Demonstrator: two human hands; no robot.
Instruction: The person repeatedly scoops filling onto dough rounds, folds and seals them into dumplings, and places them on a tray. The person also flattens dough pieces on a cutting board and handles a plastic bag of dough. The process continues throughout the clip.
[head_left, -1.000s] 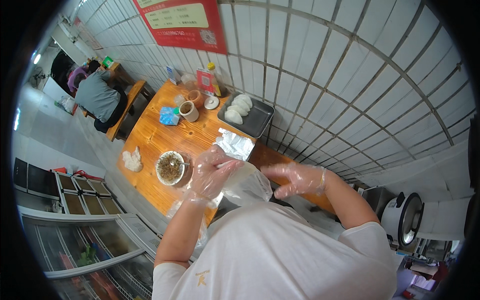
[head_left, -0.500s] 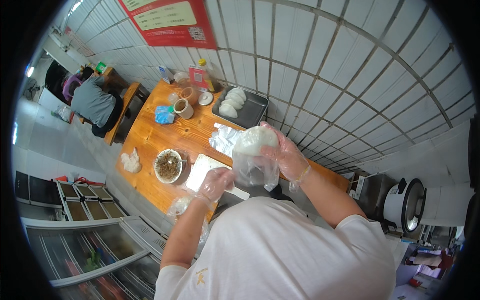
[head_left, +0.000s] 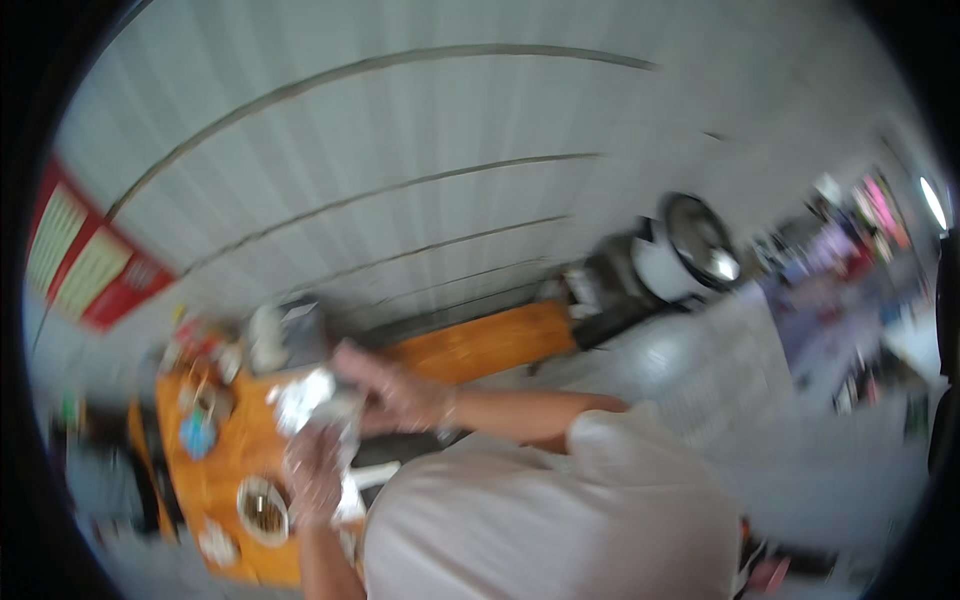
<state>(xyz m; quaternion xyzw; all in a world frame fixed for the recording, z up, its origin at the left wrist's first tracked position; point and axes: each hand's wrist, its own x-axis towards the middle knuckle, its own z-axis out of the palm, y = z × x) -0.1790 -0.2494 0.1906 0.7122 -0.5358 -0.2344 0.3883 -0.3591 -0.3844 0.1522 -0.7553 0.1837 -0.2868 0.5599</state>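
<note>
The clear plastic [head_left: 346, 410] was between the left hand [head_left: 315, 468] and the right hand [head_left: 402, 394], just left of the latter, blur hiding whether either's fingers were clamped on it or apart.

Plastic bag [head_left: 345, 408], one. Thin, soft film, clear to whitish, crumpled. Pose: bunched, roughly upright, held up in the air. Location: left of centre, a little below mid-height of the frame. Outline blurred; contents too indistinct to tell.
</note>
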